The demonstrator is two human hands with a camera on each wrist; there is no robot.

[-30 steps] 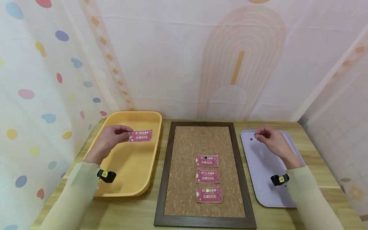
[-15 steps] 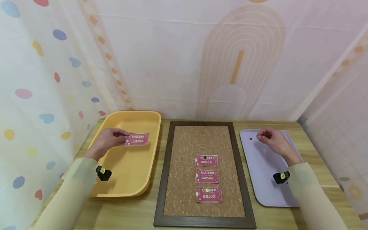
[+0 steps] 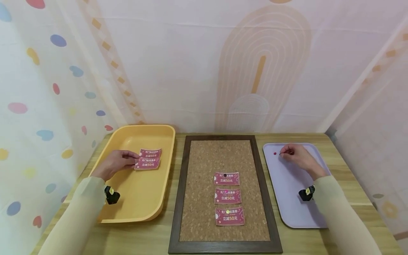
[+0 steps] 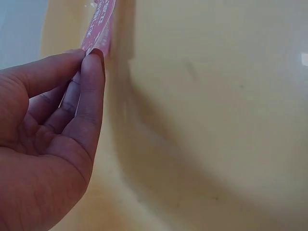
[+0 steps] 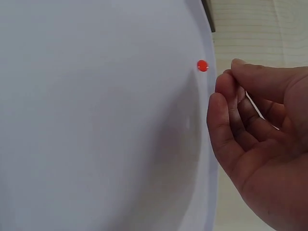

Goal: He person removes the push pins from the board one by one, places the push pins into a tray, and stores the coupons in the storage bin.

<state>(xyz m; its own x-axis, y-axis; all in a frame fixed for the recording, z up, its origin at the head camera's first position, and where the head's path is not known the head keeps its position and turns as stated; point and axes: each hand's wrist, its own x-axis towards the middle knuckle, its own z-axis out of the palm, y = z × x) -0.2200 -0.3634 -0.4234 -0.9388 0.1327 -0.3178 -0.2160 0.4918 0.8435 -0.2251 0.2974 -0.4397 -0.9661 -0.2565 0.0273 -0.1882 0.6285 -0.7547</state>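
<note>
Two coupons [image 3: 149, 164]: yellow bin [image 3: 140, 202], near right edge; left hand [image 3: 114, 163] pinching at least one.
Right hand [image 3: 299, 157]: tray [image 3: 294, 198], near far edge; grip unclear.

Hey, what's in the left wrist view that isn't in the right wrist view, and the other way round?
Only the left wrist view: the left hand pinching printed pink paper, and the yellow bin. Only the right wrist view: the right hand, the pale tray, a small red piece on it, and tabletop. Both: one bare hand, palm side in view.

Left hand [image 4: 55, 127], pink card [image 4: 100, 26] — pinched, yellow surface [image 4: 226, 110]
</note>
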